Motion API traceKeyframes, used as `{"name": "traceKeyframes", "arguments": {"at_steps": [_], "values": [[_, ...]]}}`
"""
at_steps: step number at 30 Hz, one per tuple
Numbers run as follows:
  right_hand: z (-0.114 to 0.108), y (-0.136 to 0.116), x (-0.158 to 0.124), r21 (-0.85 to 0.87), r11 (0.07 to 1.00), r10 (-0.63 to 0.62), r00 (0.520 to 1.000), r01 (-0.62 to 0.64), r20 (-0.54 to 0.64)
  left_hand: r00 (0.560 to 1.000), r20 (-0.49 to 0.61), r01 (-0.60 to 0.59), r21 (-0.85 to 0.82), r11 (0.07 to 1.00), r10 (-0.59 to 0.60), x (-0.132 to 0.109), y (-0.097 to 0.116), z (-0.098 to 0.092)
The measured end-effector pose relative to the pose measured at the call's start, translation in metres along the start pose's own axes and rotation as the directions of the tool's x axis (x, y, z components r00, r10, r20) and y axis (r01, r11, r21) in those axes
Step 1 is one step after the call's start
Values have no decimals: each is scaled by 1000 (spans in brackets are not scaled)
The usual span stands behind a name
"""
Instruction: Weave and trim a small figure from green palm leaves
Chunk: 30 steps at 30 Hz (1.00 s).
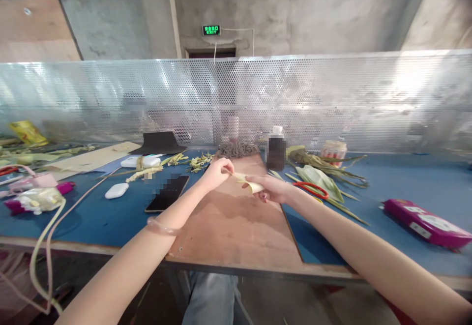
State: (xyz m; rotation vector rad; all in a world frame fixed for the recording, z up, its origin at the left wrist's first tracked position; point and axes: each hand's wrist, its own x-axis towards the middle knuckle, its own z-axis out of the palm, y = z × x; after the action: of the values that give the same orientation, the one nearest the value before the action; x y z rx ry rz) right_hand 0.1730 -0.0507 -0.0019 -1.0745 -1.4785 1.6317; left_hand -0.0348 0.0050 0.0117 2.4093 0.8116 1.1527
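Note:
Above the brown board [236, 236], both hands grip a pale yellow husk strip [252, 186], thin and slightly curled. My left hand [217, 173], with a clear bangle on the wrist, pinches its left end between thumb and fingers. At the other end, my right hand [272, 188] has its fingers closed round the strip, some of them curled underneath. To the right of that hand lie red-handled scissors [312, 189], partly covered by pale green husk leaves [320, 181]. A black phone [168, 193] rests left of the board, beside my left forearm.
A tangle of grey cord [238, 150] lies at the board's far end, near a dark bottle with a white cap [276, 150]. A magenta pack [426, 222] is at right; a white case [117, 191] and cables [47, 246] are at left. A perforated metal screen [147, 94] stands behind.

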Motion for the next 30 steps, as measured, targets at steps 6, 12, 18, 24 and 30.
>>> {"name": "traceKeyframes", "arguments": {"at_steps": [6, 12, 18, 24, 30], "values": [[10, -5, 0, -28, 972, -233, 951, 232, -202, 1000, 4, -7, 47, 999, 7, -4, 21, 0], [2, -19, -10, -260, 855, -516, 788, 449, -337, 985, -95, -132, 99, 986, 141, -3, 25, 5], [2, -17, -9, -312, 840, -537, 764, 445, -356, 981, -52, -173, 210, 962, 188, -4, 21, 10], [0, -4, 0, -46, 940, -336, 898, 337, -285, 978, 71, -207, 295, 933, 194, -7, 17, 9], [-2, -4, -1, -26, 957, -284, 917, 288, -280, 978, 142, -190, 300, 935, 153, -8, 19, 9]]}}
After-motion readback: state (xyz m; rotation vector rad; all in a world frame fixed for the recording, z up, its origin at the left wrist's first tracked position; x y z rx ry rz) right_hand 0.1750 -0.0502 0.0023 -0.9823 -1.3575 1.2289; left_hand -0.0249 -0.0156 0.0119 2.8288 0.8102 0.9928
